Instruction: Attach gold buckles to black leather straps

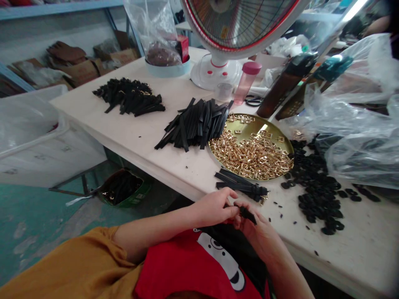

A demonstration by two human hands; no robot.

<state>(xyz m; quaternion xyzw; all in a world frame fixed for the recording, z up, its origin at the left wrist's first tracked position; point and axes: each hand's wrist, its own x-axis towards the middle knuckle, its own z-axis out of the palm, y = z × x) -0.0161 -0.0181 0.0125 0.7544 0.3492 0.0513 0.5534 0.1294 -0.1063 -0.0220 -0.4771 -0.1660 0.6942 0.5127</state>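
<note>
Black Straps and Gold Buckles Fill a Workbench

In the head view, a seated person works at the near edge of a pale table [121,126], both hands close together over the lap; the left hand [220,209] has its thumb and fingers nearly closed on one end of a black strap [248,214]; the right hand [257,230] curls its fingers around the other end; whether this piece carries a buckle cannot be told, as the fingers cover much of it.

Just beyond the hands lies a small bundle of straps [237,183], gold showing at its near end; behind it a gold plate [254,124] holds a thick spread of buckles [252,155], with small black loops [321,195] scattered to its right; a fan [215,72] stands at the back.

The work looks partway along; the far heap [127,97] glints with gold and appears to hold fitted pieces, as does the small bundle; the middle heap [198,124], touching the plate, shows plain strips and seems yet to be done; plenty of buckles and loops remain loose.
</note>
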